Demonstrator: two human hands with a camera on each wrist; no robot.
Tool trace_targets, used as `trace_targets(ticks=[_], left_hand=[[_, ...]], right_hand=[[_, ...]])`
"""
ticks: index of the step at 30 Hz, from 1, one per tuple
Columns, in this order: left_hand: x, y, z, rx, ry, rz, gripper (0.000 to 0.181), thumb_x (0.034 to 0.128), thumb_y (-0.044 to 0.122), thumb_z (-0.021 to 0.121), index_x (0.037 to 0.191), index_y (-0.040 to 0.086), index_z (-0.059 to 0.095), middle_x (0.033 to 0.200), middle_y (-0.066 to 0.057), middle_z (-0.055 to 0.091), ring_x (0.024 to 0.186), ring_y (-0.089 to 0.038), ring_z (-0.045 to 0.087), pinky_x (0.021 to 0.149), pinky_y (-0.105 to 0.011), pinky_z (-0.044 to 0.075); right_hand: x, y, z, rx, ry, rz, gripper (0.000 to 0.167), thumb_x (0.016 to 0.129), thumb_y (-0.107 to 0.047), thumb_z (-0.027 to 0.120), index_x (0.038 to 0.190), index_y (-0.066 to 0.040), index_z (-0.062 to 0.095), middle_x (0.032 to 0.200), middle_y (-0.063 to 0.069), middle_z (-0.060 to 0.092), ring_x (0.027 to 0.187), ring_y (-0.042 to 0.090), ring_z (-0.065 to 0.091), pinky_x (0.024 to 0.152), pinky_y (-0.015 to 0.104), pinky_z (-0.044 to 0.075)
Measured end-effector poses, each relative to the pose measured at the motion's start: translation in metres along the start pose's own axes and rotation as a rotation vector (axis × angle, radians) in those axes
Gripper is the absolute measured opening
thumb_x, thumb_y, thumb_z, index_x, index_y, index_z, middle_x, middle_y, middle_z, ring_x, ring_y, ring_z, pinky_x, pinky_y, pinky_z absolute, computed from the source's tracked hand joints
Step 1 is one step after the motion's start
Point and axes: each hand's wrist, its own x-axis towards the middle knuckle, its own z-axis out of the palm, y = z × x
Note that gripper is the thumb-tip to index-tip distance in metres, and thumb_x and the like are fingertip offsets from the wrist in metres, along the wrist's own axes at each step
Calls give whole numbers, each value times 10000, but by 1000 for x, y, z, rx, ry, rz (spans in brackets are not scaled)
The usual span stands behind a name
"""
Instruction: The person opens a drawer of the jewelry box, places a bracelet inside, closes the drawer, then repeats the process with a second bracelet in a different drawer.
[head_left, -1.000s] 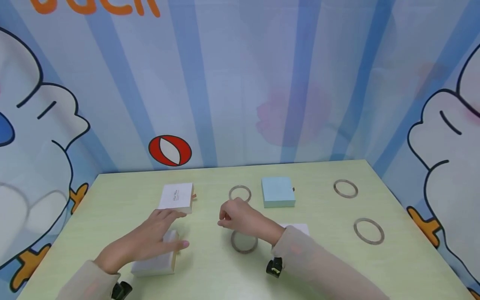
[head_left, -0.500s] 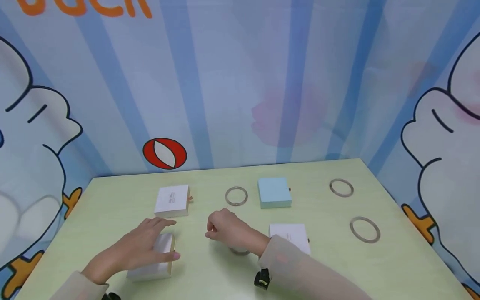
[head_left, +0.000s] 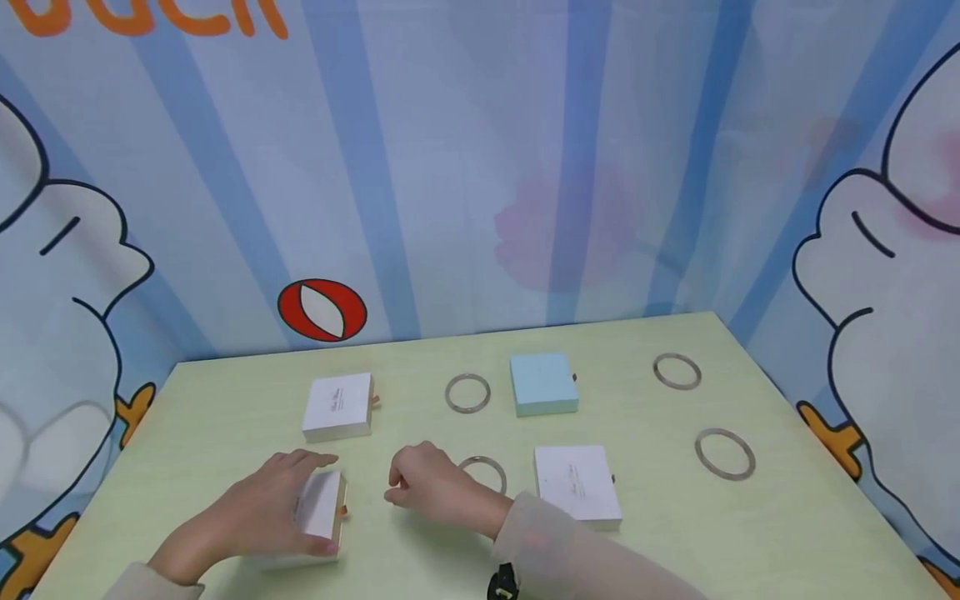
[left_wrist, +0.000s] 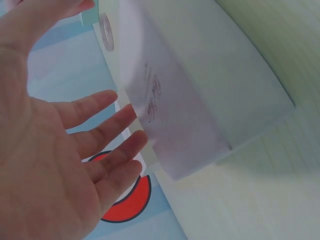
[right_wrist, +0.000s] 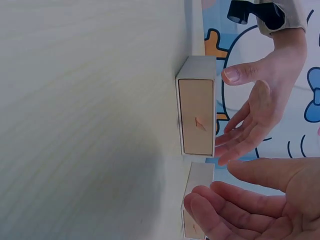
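My left hand point(head_left: 247, 512) spreads over a white drawer box point(head_left: 321, 504) at the near left, thumb by its near side and fingers by its far side. In the left wrist view the fingertips come close to the lid's edge beside the printed lettering; contact is unclear. The right wrist view shows the box's beige drawer end point(right_wrist: 196, 117) with a small ribbon tab, the drawer pushed in. To the right of that box hovers my right hand point(head_left: 442, 487), its fingers loosely curled with nothing in them. Behind its wrist a grey bangle point(head_left: 495, 464) is partly hidden.
Another white box point(head_left: 339, 406) stands farther back on the left. A bangle point(head_left: 447, 395) and a light blue box point(head_left: 544, 382) lie at mid-back. Right of my forearm is a third white box point(head_left: 573, 479). Two more bangles, one back point(head_left: 656, 371) and one nearer point(head_left: 698, 450), rest on the right.
My left hand has lowered and drawn nearer around the near-left box. The right hand has moved left and toward me, uncovering the bangles and the white box on the right. The head view has shifted slightly.
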Motion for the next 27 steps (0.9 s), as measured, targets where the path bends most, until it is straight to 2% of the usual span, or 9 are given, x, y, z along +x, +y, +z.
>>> trace_targets(ticks=[9,17,23,27], left_hand=[[0,-1,2,-14,-25,11,1010,559,675,867,1347,120,563,1260,-31,568,1043,-227,488,767,-457,479],[0,-7,4,-11,-32,18,1065,509,643,909,1358,109,552,1260,-27,568,1049,-225,494,800,-469,487],[1,-10,5,-54,-42,17,1042,501,540,961,1360,117,549,1272,-41,565,1028,-226,514,801,-481,493],[2,-11,7,-69,-42,26,1012,494,495,977,1337,113,567,1247,-38,580,996,-215,521,783,-473,493]], right_hand=[[2,-2,12,67,7,-13,88,909,-110,737,848,-47,741,690,-65,598,614,36,482,587,172,420],[7,-6,19,179,-14,-2,80,899,-91,740,857,-25,758,687,-55,632,605,26,496,592,166,435],[11,-4,26,266,0,-23,112,900,-78,736,814,-14,765,598,-59,601,525,11,463,531,155,408],[13,-4,31,336,-2,-16,125,895,-67,739,791,-6,768,568,-13,622,479,17,472,497,159,400]])
